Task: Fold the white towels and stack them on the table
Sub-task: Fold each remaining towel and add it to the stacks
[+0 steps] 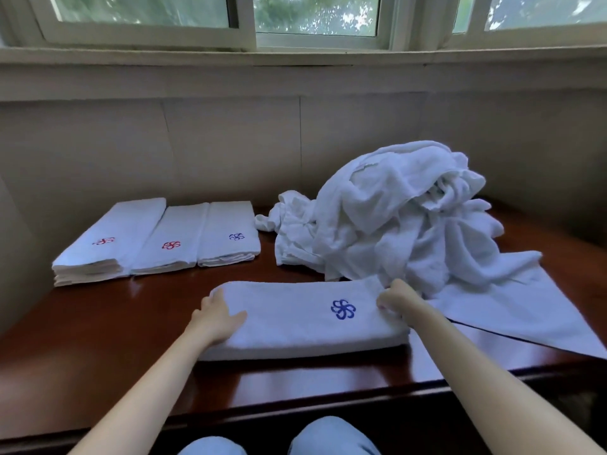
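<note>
A white towel (295, 320) with a blue flower logo lies folded into a long strip near the front of the dark wooden table (115, 339). My left hand (215, 315) rests flat on its left end, fingers spread. My right hand (394, 298) grips the strip's right end with curled fingers. At the back left stand three stacks of folded towels: one with a red logo (105, 244), one with a red logo (170, 241), one with a blue logo (230, 234). A heap of unfolded white towels (404, 218) fills the right side.
One flat white towel (512, 313) spreads from under the heap toward the table's right front edge. A beige wall and window sill (295, 57) close off the back. My knees in blue jeans (331, 435) show below the table's front edge.
</note>
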The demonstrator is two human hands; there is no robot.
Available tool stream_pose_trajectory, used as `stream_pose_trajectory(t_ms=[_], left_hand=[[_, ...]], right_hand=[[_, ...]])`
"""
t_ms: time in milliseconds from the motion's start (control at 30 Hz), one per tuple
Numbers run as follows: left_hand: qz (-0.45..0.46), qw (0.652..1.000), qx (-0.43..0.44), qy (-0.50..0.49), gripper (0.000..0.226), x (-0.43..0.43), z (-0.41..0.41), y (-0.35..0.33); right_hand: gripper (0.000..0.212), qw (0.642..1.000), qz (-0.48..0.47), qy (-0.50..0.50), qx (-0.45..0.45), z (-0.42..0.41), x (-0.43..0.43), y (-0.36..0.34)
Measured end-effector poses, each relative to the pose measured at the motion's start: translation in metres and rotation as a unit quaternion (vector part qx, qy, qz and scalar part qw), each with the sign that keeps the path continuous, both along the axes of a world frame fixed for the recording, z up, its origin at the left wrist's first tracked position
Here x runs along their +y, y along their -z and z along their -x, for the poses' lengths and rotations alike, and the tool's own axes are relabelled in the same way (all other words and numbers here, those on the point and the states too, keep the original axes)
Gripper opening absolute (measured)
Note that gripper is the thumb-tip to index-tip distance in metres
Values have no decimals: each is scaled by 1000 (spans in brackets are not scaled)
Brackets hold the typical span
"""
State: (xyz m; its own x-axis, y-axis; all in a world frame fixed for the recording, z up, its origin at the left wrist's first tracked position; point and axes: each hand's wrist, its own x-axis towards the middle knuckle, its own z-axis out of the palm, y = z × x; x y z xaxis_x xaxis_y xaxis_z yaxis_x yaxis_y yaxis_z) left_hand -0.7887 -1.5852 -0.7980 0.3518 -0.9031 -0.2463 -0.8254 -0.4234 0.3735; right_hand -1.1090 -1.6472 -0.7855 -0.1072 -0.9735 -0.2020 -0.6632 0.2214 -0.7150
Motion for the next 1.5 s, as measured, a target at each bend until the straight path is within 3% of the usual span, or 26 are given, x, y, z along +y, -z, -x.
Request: stream_pose_trajectory(t_ms=[67, 133, 200, 300, 400, 467, 533, 633, 700, 767, 900, 1000, 1100, 1200, 1233, 1300, 1367, 1433, 1500], left_hand=[[31, 999, -5, -38, 82, -1, -4, 6], [39, 998, -33, -40, 77, -1, -8, 11], [42, 997, -57, -38, 70, 1, -8, 15], [55, 994, -81, -47, 64, 7, -1, 19], [59, 979, -191, -47, 62, 5, 12, 11], [94, 967, -233, 30, 57, -1, 26, 7], [94, 969, -180, 144, 54, -7, 43, 9], [35, 972, -116, 199, 56, -10, 48, 19], [38, 974, -134, 178, 59, -10, 35, 24], [41, 977, -154, 144, 63, -10, 17, 23], [33, 998, -24, 57, 68, -2, -16, 18], [94, 987, 128, 27, 67, 11, -26, 15], [127, 937, 312, -92, 79, 27, -35, 8], [-9, 912, 401, -85, 78, 46, -40, -1], [0, 898, 433, -79, 77, 48, -35, 0], [136, 836, 505, -164, 80, 41, -27, 2], [265, 783, 502, -254, 81, 26, -24, -1], [272, 800, 471, -254, 78, 13, -21, -3], [223, 816, 490, -211, 77, 11, -14, 0]], right_hand=[[28, 999, 3, 4, -44, 4, -6, 0], [14, 996, 17, 9, -91, 7, -9, -2], [27, 996, 35, -2, -84, 7, -11, 0], [39, 992, 32, -40, 119, 7, -4, 7], [30, 946, 97, -42, 307, -9, 6, 6], [30, 914, 229, -79, 326, -33, 7, 1], [39, 899, 300, -188, 259, -57, 7, 3], [52, 892, 160, -320, 278, -67, 7, 23], [54, 911, 105, -295, 269, -58, 3, 37], [55, 919, 112, -275, 258, -55, -1, 43], [55, 919, 116, -272, 261, -58, -3, 46], [55, 920, 118, -266, 264, -58, -4, 48], [56, 920, 119, -261, 266, -60, -5, 47], [56, 925, 109, -249, 266, -62, -3, 45], [56, 927, 107, -242, 267, -63, -1, 43], [57, 928, 104, -213, 288, -70, 3, 38], [59, 920, 79, -194, 331, -82, 5, 24], [57, 924, 4, -230, 306, -94, 5, 5], [49, 930, -67, -281, 225, -103, 8, -6]])
